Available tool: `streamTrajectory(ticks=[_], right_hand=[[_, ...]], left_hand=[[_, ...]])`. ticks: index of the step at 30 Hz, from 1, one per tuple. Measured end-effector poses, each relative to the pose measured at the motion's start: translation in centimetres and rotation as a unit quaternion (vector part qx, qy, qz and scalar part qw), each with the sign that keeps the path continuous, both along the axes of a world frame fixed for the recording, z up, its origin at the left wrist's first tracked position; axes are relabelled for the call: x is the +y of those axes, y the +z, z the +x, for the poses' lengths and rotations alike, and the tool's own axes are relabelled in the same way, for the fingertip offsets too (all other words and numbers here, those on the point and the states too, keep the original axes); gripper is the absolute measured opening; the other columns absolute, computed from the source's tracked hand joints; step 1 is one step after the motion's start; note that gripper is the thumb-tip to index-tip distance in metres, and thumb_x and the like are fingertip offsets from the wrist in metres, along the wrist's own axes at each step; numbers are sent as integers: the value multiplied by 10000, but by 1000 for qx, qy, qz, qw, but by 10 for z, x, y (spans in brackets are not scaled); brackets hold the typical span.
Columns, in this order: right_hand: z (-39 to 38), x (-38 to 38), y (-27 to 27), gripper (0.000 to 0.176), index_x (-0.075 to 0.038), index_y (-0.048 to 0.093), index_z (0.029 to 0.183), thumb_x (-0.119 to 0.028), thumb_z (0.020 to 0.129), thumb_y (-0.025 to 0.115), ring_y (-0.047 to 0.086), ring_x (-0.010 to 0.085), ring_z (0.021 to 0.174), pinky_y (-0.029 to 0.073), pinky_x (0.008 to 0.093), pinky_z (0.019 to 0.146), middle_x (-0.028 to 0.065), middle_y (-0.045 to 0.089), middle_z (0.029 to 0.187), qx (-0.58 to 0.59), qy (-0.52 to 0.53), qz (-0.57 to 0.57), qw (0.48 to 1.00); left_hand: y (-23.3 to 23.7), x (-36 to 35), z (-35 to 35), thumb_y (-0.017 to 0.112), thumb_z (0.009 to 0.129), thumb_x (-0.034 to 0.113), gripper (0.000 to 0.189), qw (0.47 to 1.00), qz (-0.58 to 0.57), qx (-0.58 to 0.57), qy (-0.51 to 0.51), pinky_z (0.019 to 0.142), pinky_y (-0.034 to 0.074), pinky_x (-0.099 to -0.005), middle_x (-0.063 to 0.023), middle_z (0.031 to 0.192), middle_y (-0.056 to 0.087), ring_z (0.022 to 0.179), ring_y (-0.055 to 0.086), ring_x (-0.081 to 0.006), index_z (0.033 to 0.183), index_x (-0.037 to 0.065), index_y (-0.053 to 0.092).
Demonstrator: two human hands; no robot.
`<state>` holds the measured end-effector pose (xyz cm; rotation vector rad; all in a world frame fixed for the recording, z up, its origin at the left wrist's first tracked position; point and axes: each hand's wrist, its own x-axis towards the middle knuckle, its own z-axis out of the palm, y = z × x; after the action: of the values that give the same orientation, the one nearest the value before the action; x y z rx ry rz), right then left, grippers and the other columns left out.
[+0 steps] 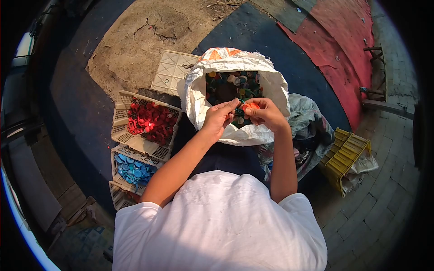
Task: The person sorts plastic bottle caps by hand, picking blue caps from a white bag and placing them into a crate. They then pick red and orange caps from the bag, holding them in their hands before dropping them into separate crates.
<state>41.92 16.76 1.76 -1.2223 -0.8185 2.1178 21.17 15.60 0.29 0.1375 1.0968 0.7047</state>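
Note:
Both my hands are over the mouth of a white woven sack, which holds many bottle caps of mixed colours. My right hand grips an orange bottle cap between thumb and fingers. Close beside it, my left hand has its thumb and fingertips pressed together in a pinch. Whatever those fingertips hold, if anything, is too small to make out. The sack's rim is rolled outward, and its inside is partly in shadow.
On the left stand a crate of red caps, a crate of blue caps and a third crate. An upturned pale crate lies behind. To the right are a grey sack and a yellow crate.

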Motion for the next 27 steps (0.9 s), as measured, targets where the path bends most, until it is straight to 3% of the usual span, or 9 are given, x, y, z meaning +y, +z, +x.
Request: streamTrajectory(ticks=[6,9,12,18,27], right_hand=[[-6,4,9,276,0,724,1003,-226,874,814,552,57,539,395,214,485,33,697,765,-158,26,30,987],[-5,4,5,232,4,734,1011,-189,892,782,554,58,534,394,209,485,33,700,757,-175,0,48,983],[-3,3,0,256,3,738,1048,-198,894,778,554,58,535,398,210,486,30,701,769,-172,-40,50,983],[-12,-1,1,289,6,735,1060,-228,896,778,557,53,550,401,208,491,4,680,746,-218,-84,83,969],[-50,-13,15,250,4,745,1048,-176,876,764,567,54,622,457,237,581,15,668,710,-258,-69,171,948]], left_hand=[[-5,3,-3,792,907,333,291,999,18,33,21,605,442,-173,56,764,572,623,496,-15,1006,66,736],[-12,6,-8,803,897,328,330,998,-16,17,59,612,435,-194,45,772,574,633,501,-24,1064,54,723],[-20,6,-9,723,959,355,421,995,-41,9,94,652,443,-232,7,838,595,695,526,-53,1223,33,663],[-16,3,-10,482,1068,358,504,990,-10,-78,118,855,507,-311,-111,1156,643,951,605,-162,1437,15,496],[-11,3,-18,418,1084,339,481,975,38,-192,103,1067,497,-400,-145,1373,597,1220,606,-252,1427,12,500]])
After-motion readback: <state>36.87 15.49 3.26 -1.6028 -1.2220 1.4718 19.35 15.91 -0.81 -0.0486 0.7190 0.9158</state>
